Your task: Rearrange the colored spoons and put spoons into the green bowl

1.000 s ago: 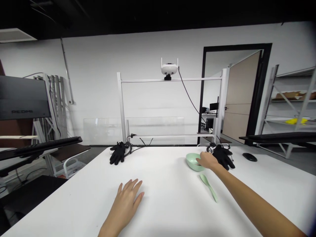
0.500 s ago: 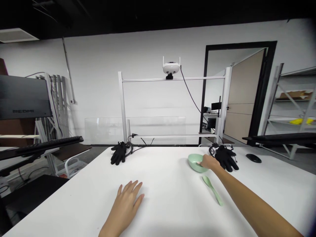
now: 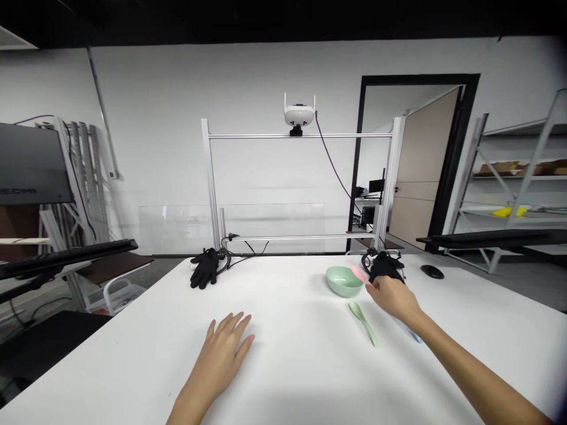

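Observation:
My right hand point(image 3: 393, 297) grips a pink spoon point(image 3: 360, 274), its pink end pointing up and left beside the rim of the light green bowl point(image 3: 344, 281). In front of the bowl, a green spoon point(image 3: 364, 324) lies on the white table point(image 3: 292, 366). Part of a slim blue item point(image 3: 414, 334) shows beside my right wrist; the arm hides the rest, so I cannot tell its kind. My left hand point(image 3: 224, 349) rests at the table's near left, palm down with fingers spread, holding nothing.
Black gloves with cables lie at the back left point(image 3: 205, 267) and behind my right hand point(image 3: 384, 265). A black mouse point(image 3: 432, 271) sits at the far right. A metal frame point(image 3: 301, 238) spans the back edge, with a white camera device point(image 3: 299, 114) on top.
My right hand has come out of the bowl toward the right, now with a pink spoon in its fingers. A blue item shows beside the wrist. My left hand stays spread on the table.

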